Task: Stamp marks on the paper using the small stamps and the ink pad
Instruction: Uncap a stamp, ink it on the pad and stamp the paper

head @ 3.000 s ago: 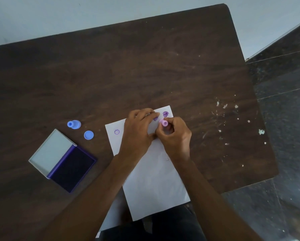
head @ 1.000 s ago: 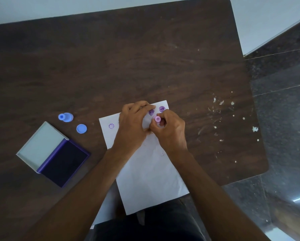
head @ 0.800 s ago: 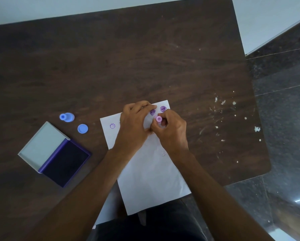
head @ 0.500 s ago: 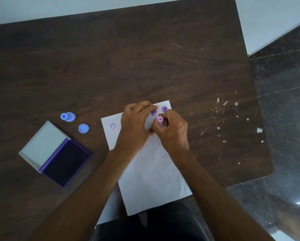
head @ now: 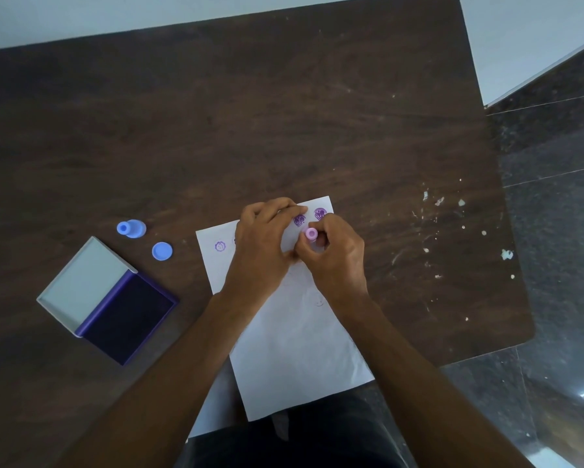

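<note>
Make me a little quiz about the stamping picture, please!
1. True or false: the ink pad is open.
2. Which hand pinches the pink stamp? A) left hand B) right hand
3. How many dark purple marks show near the paper's top right corner?

Key: 1 true. 2 B. 3 two; a fainter mark sits near the top left corner, and the blue stamp and blue cap lie on the table.

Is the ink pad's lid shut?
No, the ink pad lies open on the table, its dark inked surface showing and its grey lid folded back beside it.
</note>
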Motion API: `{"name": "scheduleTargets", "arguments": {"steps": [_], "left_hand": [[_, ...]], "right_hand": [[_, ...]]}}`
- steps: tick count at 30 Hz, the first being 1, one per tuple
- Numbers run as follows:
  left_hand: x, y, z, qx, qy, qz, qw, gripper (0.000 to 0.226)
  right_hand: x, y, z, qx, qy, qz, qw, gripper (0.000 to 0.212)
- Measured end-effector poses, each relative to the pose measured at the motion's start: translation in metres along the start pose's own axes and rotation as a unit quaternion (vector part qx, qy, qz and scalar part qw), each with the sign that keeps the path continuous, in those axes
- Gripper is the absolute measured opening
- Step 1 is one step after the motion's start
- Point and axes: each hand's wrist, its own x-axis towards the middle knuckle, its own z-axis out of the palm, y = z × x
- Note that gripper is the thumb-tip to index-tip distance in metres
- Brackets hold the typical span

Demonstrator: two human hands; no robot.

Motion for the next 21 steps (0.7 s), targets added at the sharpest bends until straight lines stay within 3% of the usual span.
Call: {"name": "scheduleTargets", "arguments": {"steps": [18, 21], "left_hand": [[0.001, -0.003, 0.005, -0.006, 0.017, 0.004, 1.000, 0.058], [-0.002, -0.004, 0.005, -0.011, 0.002, 0.007, 1.000, 0.065]], "right_hand": [[0.000, 0.007, 0.001, 0.002, 0.003, -0.020, 1.000, 0.025], [-0.003, 0.009, -0.015, 0.107, 0.021, 0.075, 0.991, 0.014]]}}
